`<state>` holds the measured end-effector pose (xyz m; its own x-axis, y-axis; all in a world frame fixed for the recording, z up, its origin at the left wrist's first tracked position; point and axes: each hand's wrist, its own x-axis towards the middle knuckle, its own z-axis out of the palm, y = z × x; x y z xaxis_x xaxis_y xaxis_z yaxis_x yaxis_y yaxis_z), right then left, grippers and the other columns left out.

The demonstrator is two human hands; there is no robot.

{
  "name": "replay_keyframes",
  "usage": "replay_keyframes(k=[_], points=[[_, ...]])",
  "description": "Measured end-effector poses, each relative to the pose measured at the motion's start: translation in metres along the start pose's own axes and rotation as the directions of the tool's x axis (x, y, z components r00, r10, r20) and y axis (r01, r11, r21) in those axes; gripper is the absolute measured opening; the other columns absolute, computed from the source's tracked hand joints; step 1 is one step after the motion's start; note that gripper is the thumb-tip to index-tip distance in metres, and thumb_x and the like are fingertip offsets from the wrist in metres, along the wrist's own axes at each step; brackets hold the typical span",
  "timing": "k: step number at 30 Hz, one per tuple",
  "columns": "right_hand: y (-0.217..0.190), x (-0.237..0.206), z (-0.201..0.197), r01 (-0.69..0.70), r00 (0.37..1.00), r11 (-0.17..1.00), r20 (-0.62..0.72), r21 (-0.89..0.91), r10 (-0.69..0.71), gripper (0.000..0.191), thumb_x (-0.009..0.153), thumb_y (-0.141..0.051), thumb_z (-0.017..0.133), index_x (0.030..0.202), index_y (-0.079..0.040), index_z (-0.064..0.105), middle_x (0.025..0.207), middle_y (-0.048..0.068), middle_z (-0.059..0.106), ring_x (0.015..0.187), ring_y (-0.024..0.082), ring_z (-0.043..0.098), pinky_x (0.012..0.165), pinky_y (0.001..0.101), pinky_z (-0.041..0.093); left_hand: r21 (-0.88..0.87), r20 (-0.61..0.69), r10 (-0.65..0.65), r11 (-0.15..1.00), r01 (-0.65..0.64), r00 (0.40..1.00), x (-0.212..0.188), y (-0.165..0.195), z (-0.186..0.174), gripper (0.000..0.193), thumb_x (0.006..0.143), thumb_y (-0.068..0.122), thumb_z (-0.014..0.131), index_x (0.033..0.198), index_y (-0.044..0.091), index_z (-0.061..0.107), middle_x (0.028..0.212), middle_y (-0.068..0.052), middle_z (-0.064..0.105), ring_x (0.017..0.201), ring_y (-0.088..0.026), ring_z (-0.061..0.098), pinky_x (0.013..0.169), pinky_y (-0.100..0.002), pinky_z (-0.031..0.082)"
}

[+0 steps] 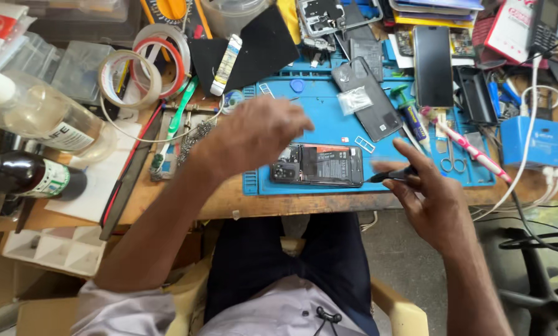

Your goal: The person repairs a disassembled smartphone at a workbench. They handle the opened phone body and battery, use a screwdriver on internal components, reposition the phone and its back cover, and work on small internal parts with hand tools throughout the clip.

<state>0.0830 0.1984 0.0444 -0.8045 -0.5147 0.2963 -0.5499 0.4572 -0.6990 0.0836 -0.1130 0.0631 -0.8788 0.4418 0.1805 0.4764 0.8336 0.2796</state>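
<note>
opened phone on the blue mat, tool in the right hand

nearest the camera, low in the frame, are the person's lap in dark trousers and the edge of the wooden bench (pixel 185 205). just above that, right of centre, the right hand (pixel 431 199) is curled around a thin dark screwdriver-like tool (pixel 388 176), pinched between thumb and fingers, tip pointing left toward the phone and sitting just beside its right end, not quite touching as far as i can tell.

the opened phone (pixel 317 165) lies flat near the front edge of the blue work mat (pixel 329 118), centre of the frame, back cover off and dark insides showing. the left hand (pixel 254 134) hovers over its left end, fingers loosely bent and a bit blurred. can't tell whether it's pinching anything small or actually touching the phone.

my read: this looks like the strip-down stage, screws or a shield coming out of the open back. the next move would call for a steady left hand on the phone and the tool tip set squarely on a small fastener. easy to slip.

further up the mat sits a second grey phone (pixel 366 96) with a small clear bag (pixel 354 99) on it, and a black phone (pixel 433 65) standing upper right. upper left there are tape rolls (pixel 129 78), a green toothbrush (pixel 178 115), and a clear bottle (pixel 48 118) at the left edge. a blue charger box (pixel 531 143) with white cables sits at far right.
</note>
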Motion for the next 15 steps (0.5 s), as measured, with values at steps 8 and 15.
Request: replay_keyframes(k=[8, 15], points=[[0.004, 0.0, 0.004, 0.031, 0.992, 0.998, -0.124, -0.05, -0.037, 0.058, 0.093, -0.004, 0.077, 0.145, -0.009, 0.053, 0.11, 0.013, 0.077, 0.103, 0.019, 0.076, 0.087, 0.0333, 0.063, 0.102, -0.015, 0.019, 0.995, -0.018, 1.0, -0.06, 0.055, 0.057, 0.07, 0.097, 0.04, 0.058, 0.151, -0.001, 0.041, 0.161, -0.016, 0.037, 0.151, -0.03, 0.03, 0.123, -0.05, 0.023], [0.006, -0.003, 0.006, -0.003, 0.995, 1.0, -0.095, -0.015, 0.002, 0.055, 0.094, -0.001, 0.073, 0.144, -0.009, 0.052, 0.104, 0.011, 0.078, 0.1, 0.017, 0.078, 0.081, 0.0317, 0.064, 0.066, -0.084, 0.02, 0.998, -0.014, 0.996, -0.064, 0.058, 0.074, 0.073, 0.096, 0.044, 0.057, 0.151, -0.002, 0.042, 0.162, -0.017, 0.037, 0.15, -0.031, 0.033, 0.122, -0.048, 0.023]])
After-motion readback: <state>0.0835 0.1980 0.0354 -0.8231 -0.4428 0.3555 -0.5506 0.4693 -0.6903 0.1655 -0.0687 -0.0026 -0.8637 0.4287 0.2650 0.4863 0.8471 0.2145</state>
